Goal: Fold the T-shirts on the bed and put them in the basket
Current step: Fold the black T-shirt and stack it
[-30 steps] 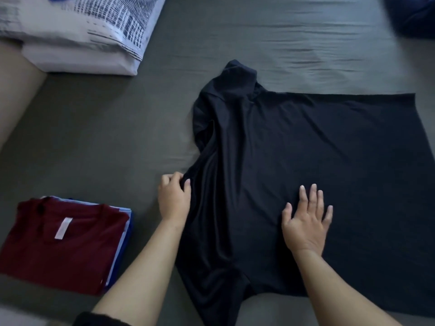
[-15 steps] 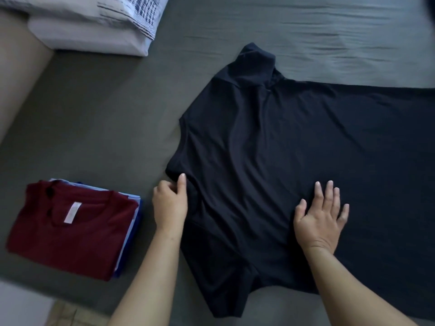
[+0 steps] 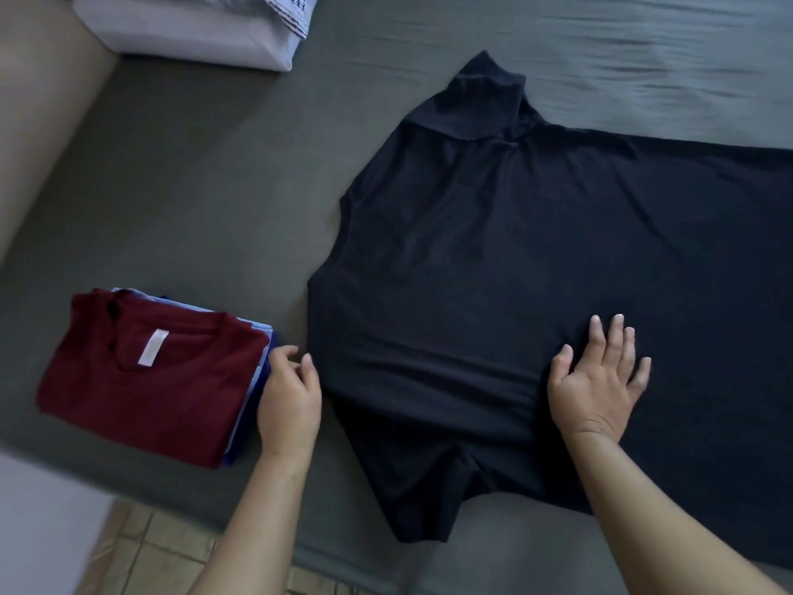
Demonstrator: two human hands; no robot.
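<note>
**Left grip pinches the shirt's edge, right palm flat on the cloth**

The left hand (image 3: 289, 401) has its fingers curled at the left edge of the black T-shirt (image 3: 536, 272), seemingly pinching the fabric there between thumb and fingertips. The right hand (image 3: 596, 380) lies open, fingers straight and spread, pressing down on the shirt's lower middle. The shirt is spread across the grey bed (image 3: 193, 186), one sleeve pointing away from the person, the other toward the near edge. Just left of the left hand sits a stack of folded shirts (image 3: 150, 375), a maroon one on top. A pillow (image 3: 193, 27) lies at the far left corner.
</note>
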